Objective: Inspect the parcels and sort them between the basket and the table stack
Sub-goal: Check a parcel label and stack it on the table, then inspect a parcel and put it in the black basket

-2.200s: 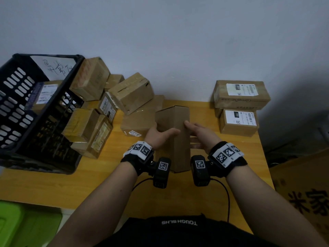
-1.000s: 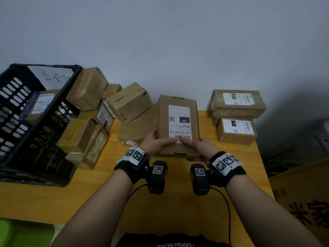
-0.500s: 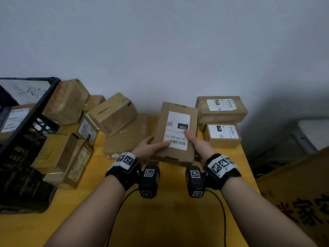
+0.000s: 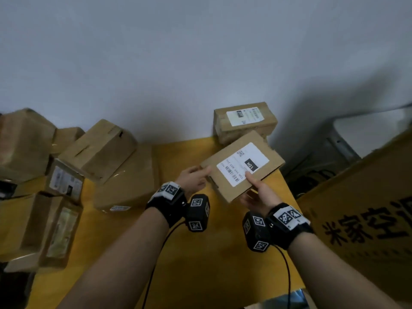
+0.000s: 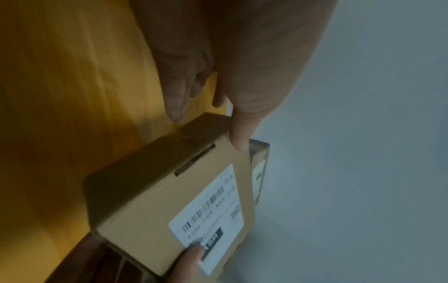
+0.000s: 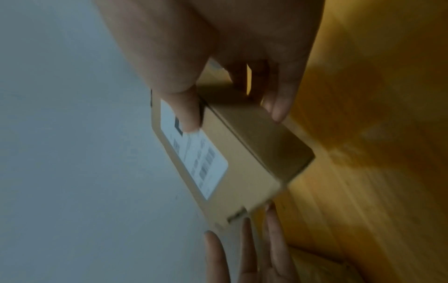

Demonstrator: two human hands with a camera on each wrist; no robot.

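Loose parcels [image 4: 98, 150] heaped at left on surface [image 4: 178, 253]. Left hand [image 4: 192, 180] at near-left corner of held parcel [image 4: 242, 166], thumb on top edge, fingers mostly straight; contact light, grip probably loosening. Held parcel: flat stiff carton, likely light, label up, tilted, just before table stack [image 4: 244, 121]. Best gripped at short edges. Right hand [image 4: 259, 195] pinches it, thumb on label, fingers beneath.
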